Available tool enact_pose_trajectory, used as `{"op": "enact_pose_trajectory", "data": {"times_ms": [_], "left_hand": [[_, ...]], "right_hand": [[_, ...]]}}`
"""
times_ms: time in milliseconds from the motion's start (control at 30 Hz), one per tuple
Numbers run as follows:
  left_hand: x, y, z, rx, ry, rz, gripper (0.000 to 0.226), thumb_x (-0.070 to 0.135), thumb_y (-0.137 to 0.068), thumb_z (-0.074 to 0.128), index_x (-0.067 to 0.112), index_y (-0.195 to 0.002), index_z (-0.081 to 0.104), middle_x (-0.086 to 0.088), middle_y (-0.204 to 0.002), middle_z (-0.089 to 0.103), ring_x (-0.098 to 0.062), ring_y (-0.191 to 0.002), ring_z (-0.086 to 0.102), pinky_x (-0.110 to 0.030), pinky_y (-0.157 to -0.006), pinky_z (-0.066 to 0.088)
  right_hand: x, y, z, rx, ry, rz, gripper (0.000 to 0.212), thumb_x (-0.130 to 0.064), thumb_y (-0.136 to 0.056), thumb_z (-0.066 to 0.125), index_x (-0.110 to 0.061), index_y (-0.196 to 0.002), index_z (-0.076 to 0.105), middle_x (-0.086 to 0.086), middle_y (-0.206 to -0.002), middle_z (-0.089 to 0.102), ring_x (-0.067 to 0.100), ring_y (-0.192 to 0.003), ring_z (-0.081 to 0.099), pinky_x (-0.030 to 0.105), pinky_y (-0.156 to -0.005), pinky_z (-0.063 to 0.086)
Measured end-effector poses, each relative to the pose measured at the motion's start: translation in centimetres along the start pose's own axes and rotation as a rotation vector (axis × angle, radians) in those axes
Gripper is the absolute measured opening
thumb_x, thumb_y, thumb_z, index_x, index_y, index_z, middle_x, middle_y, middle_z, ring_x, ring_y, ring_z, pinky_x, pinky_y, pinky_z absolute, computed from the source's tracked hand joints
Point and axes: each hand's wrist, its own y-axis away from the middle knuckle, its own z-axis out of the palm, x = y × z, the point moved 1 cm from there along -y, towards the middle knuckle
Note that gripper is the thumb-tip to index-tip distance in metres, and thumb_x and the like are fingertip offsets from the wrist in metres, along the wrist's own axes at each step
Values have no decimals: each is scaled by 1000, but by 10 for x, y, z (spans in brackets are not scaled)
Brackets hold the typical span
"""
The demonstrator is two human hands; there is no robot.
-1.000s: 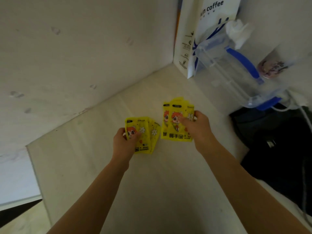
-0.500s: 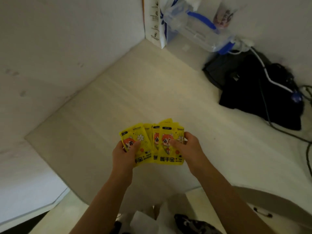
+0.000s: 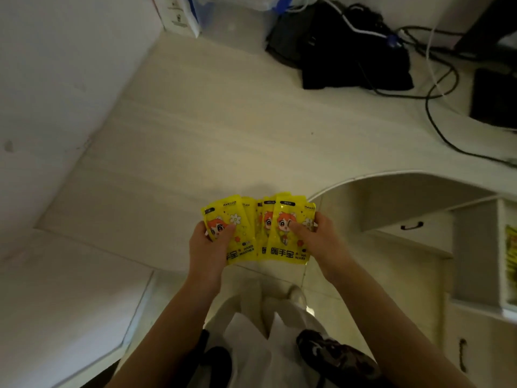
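Observation:
Several yellow hand-warmer packets [image 3: 253,222] with a cartoon face are fanned out above the near edge of a pale wooden desk [image 3: 223,121]. My left hand [image 3: 207,247] grips the left packets, thumb on the front one. My right hand [image 3: 321,242] holds the right packets [image 3: 285,247], thumb pressed on the top one. The two bundles overlap in the middle.
A black bag [image 3: 349,51] with cables lies at the back of the desk beside a clear container with blue trim [image 3: 237,12] and a white paper bag [image 3: 179,15]. A dark device [image 3: 495,99] sits far right. Drawers [image 3: 411,228] stand to the right. White walls close the left.
Both hands have drawn the packets from the middle of the desk back to its near edge and brought the two bundles together. The view has tilted down, showing my legs and shoes.

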Motion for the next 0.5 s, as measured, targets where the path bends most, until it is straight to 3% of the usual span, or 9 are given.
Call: {"op": "enact_pose_trajectory", "data": {"times_ms": [167,333,500], "left_hand": [[-16,22,26,-125,-91,18,18,17,-83,70,22,-99,64,-2,-98,72,-24,-89,70,-46,-80,57],[-32,59,64,-264,-191,82,17,14,-83,70,21,-98,63,-4,-98,71,-23,-89,69,-40,-80,56],[-58,115,102,-402,-286,141,18,12,-84,69,19,-98,61,3,-90,67,-10,-78,64,-25,-63,49]], "right_hand": [[34,38,-38,111,-94,12,26,-17,-87,65,-14,-113,62,3,-99,69,15,-78,64,26,-64,50],[72,82,-84,224,-220,16,15,-14,-89,63,-21,-102,60,-5,-89,67,12,-79,65,25,-65,51],[121,133,-134,392,-337,24,12,-10,-89,62,-20,-95,61,-4,-85,68,12,-75,66,27,-66,53]]}}
